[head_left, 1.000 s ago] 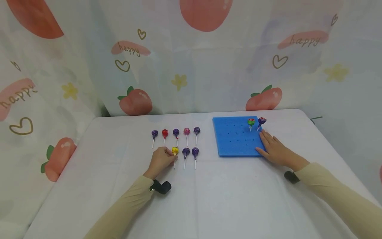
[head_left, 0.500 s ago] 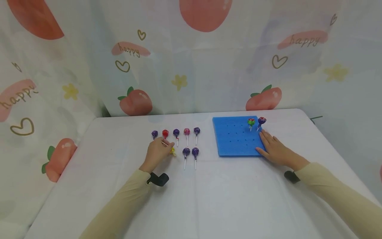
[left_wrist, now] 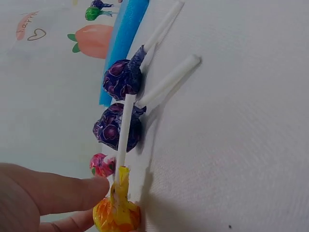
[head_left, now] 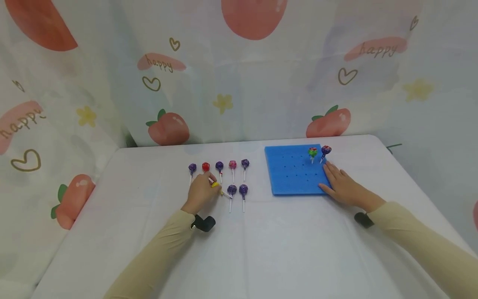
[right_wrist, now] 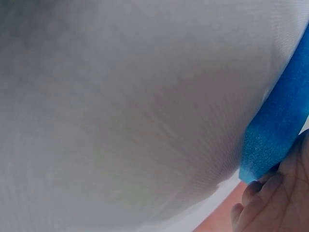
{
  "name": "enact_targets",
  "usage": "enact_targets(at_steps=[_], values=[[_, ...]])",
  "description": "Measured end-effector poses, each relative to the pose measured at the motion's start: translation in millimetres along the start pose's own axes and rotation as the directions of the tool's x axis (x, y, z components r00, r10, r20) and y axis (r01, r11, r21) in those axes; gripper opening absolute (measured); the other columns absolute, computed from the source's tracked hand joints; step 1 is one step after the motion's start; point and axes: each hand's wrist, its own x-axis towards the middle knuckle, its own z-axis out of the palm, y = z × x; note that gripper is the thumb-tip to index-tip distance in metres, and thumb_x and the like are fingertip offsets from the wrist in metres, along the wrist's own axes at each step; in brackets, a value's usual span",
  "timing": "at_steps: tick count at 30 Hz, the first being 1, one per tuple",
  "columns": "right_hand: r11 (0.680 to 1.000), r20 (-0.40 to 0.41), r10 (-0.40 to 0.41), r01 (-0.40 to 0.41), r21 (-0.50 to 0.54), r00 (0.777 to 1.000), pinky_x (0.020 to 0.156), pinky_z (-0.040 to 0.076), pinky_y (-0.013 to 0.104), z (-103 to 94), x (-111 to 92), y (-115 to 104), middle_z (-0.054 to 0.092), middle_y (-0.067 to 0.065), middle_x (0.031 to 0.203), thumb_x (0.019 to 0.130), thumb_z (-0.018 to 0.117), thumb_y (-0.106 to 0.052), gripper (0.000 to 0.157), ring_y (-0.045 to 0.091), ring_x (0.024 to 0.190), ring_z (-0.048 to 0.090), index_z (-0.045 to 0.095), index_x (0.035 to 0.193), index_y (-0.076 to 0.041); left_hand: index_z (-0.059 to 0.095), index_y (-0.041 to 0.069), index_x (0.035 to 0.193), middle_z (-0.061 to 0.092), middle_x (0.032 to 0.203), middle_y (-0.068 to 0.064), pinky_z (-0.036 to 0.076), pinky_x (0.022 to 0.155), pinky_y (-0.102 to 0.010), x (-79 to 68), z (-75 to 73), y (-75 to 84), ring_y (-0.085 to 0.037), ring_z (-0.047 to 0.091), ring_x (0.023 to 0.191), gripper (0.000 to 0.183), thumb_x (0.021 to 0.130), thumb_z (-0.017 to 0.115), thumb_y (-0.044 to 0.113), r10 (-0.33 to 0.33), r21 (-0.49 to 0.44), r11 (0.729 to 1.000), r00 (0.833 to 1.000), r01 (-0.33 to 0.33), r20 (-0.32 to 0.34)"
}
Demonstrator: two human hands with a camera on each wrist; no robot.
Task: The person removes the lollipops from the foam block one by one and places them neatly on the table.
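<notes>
My left hand point(head_left: 203, 192) pinches a yellow lollipop point(left_wrist: 117, 212) by its wrapped head, just over the table. Its white stick points away from the hand, to the right, towards two purple lollipops point(head_left: 232, 189) lying side by side. On the right, a blue foam board point(head_left: 280, 182) with small holes lies flat. My right hand point(head_left: 341, 186) rests on that board's right edge, fingers extended. A green lollipop point(head_left: 312, 152) and a purple lollipop point(head_left: 326, 150) stand in the board's far right part, the purple one tilted.
Behind the left hand lies a row of lollipops, among them a red lollipop point(head_left: 206, 166) and a pink lollipop point(head_left: 232, 164); the others are purple. A patterned curtain point(head_left: 239, 91) hangs behind the white table point(head_left: 284, 245).
My left hand has picked up the yellow lollipop from the front row and turned it, so its stick now points right. The right hand stays on the board.
</notes>
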Motion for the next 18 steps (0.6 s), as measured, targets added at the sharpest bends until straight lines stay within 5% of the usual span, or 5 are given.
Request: enact_targets(at_steps=[9, 18], values=[[1.000, -0.002, 0.004, -0.004, -0.007, 1.000, 0.110, 0.012, 0.065, -1.7, -0.3, 0.7, 0.006, 0.034, 0.152, 0.097, 0.044, -0.042, 0.081, 0.048, 0.140, 0.008, 0.008, 0.145, 0.013, 0.066, 0.013, 0.098, 0.067, 0.104, -0.005, 0.051, 0.083, -0.034, 2.8, 2.7, -1.9, -0.022, 0.059, 0.092, 0.017, 0.082, 0.070, 0.009, 0.048, -0.114, 0.993, 0.997, -0.040, 0.061], [1.000, 0.012, 0.013, -0.013, -0.002, 1.000, 0.111, 0.012, 0.065, -3.6, -0.2, -3.5, 0.005, 0.033, 0.152, 0.097, 0.043, -0.043, 0.082, 0.048, 0.140, 0.007, 0.007, 0.145, 0.012, 0.068, 0.015, 0.099, 0.067, 0.108, -0.003, 0.055, 0.083, -0.033, 2.6, 1.2, -4.3, -0.022, 0.063, 0.098, 0.019, 0.082, 0.071, 0.007, 0.023, -0.178, 0.984, 0.993, -0.001, 0.118]])
